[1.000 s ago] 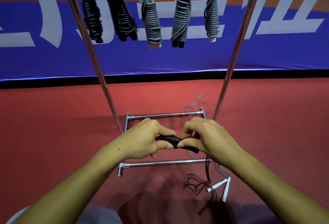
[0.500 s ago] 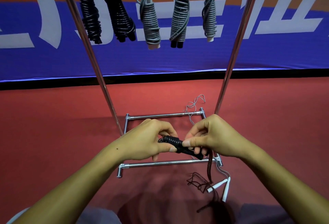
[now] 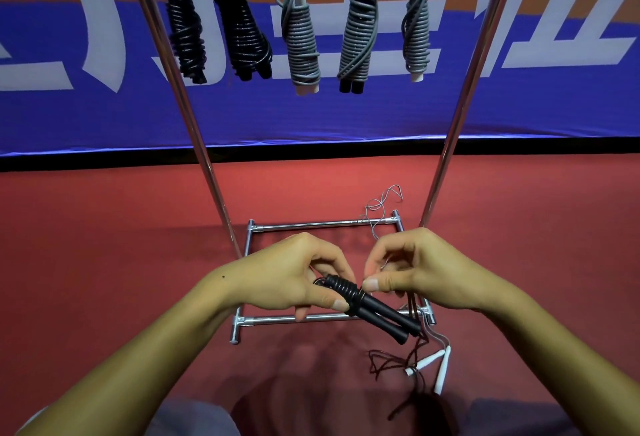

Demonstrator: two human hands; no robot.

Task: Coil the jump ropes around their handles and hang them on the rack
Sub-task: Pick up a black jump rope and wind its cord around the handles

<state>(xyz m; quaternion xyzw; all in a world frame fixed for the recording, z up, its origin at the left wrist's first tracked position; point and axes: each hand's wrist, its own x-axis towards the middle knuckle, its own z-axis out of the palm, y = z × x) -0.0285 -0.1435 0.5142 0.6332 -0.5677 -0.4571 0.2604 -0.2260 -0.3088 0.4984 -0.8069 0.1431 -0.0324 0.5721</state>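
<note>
My left hand (image 3: 291, 278) grips the upper end of a pair of black jump rope handles (image 3: 375, 309), which slant down to the right. Several turns of black rope are wound around their top. My right hand (image 3: 415, 271) pinches the dark rope (image 3: 412, 304) beside the handles; its loose end trails down to the red floor (image 3: 384, 363). Several coiled ropes hang from the metal rack (image 3: 464, 96): black ones (image 3: 242, 27) on the left, grey ones (image 3: 301, 41) in the middle and right.
A loose rope with white handles (image 3: 440, 363) lies on the floor by the rack's right foot, its thin grey cord (image 3: 382, 202) running over the base frame (image 3: 311, 226). A blue banner (image 3: 346, 117) stands behind the rack.
My right hand has lifted and moved away from the handles, drawing the rope up. The handles have tilted further down to the right, with more wound coils showing.
</note>
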